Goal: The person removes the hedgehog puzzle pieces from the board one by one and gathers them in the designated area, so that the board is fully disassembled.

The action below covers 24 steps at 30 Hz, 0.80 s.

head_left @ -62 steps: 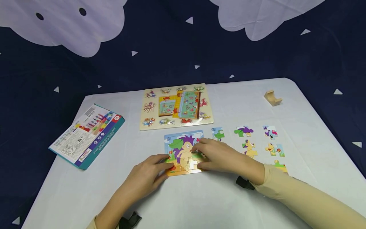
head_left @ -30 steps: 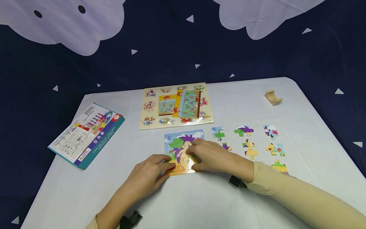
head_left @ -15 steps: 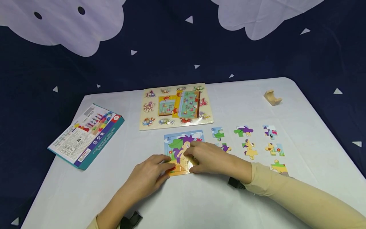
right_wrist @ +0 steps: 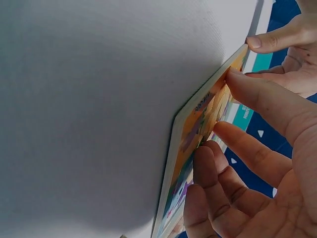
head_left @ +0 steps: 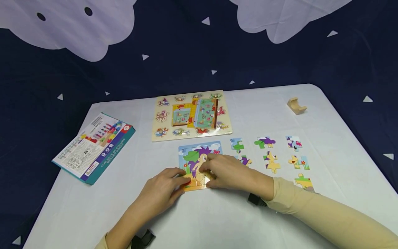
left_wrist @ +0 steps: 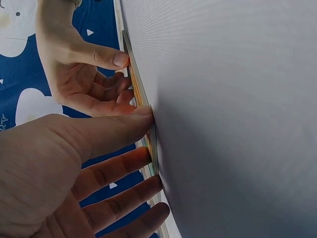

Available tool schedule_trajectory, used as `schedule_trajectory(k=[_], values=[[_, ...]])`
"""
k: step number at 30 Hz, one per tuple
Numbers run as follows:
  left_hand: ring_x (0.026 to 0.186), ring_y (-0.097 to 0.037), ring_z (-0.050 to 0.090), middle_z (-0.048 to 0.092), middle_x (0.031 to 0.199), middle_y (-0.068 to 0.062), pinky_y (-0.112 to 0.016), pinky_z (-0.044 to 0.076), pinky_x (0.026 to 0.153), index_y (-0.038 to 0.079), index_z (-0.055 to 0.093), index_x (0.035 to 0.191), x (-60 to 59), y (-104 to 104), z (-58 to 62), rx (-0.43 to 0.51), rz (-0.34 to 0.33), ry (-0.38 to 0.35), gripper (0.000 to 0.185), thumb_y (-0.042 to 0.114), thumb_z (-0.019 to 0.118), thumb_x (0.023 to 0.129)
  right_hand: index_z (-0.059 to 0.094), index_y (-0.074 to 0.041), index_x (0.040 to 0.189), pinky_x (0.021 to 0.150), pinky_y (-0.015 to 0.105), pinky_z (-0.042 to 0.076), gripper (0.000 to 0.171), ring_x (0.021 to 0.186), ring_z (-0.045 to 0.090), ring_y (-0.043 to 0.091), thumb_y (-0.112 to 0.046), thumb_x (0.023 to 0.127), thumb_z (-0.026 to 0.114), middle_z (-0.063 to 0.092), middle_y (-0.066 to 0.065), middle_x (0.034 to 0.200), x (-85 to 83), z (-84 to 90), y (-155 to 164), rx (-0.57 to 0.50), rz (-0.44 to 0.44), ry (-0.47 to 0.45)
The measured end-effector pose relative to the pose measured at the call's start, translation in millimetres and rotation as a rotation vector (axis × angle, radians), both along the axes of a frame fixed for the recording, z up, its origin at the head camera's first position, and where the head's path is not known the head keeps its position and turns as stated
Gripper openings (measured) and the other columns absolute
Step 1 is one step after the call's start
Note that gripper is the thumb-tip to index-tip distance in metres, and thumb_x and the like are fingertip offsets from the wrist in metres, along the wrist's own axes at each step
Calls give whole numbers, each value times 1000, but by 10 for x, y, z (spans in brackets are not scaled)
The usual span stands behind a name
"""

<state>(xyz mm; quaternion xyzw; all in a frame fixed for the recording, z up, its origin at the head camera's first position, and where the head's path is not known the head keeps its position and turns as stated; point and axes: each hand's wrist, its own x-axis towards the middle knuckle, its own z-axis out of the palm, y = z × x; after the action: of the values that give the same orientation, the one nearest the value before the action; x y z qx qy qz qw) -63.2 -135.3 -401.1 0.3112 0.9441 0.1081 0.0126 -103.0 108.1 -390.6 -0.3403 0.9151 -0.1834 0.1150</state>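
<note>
In the head view a hedgehog jigsaw puzzle board (head_left: 192,156) lies flat near the table's middle. My left hand (head_left: 161,188) rests at its left edge; in the left wrist view that hand's thumb (left_wrist: 143,116) and fairly straight fingertips touch the board's rim. My right hand (head_left: 230,171) is bent over the lower right part. Its thumb and fingers seem to pinch a tan puzzle piece (head_left: 203,177) lying flat in the board. The right wrist view shows the thumb (right_wrist: 237,79) and curled fingers against the board (right_wrist: 188,126). The hand hides the board's right side.
Loose puzzle pieces (head_left: 272,162) lie in rows right of the board. Behind it is a wooden sea-animal knob puzzle (head_left: 161,126) with two picture cards (head_left: 205,114) on it. A beaded-column toy box (head_left: 93,148) lies left, and a small wooden block (head_left: 296,106) far right.
My right hand has shifted left over the board, uncovering a purple piece beside it, and has barely moved in the last half second. The left hand has stayed nearly still at the board's edge.
</note>
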Motion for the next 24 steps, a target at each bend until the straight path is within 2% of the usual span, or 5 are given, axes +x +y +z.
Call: schedule_trajectory(k=[12, 24], values=[[116, -14, 63, 69, 120, 8, -39, 59, 88, 29, 78, 113, 3, 3, -3, 1, 9, -7, 31, 28, 83, 83, 77, -19, 111, 57, 22, 39, 40, 71, 45, 7, -30, 75, 88, 57, -6, 86, -5, 7, -10, 3, 7, -4], [112, -13, 64, 69, 115, 9, -38, 60, 85, 30, 78, 113, -3, 11, 6, 1, 19, -11, 31, 28, 84, 82, 72, -19, 109, 63, 27, 43, 38, 79, 49, 11, -28, 75, 87, 59, -5, 97, -41, 15, -46, 6, -23, -93]])
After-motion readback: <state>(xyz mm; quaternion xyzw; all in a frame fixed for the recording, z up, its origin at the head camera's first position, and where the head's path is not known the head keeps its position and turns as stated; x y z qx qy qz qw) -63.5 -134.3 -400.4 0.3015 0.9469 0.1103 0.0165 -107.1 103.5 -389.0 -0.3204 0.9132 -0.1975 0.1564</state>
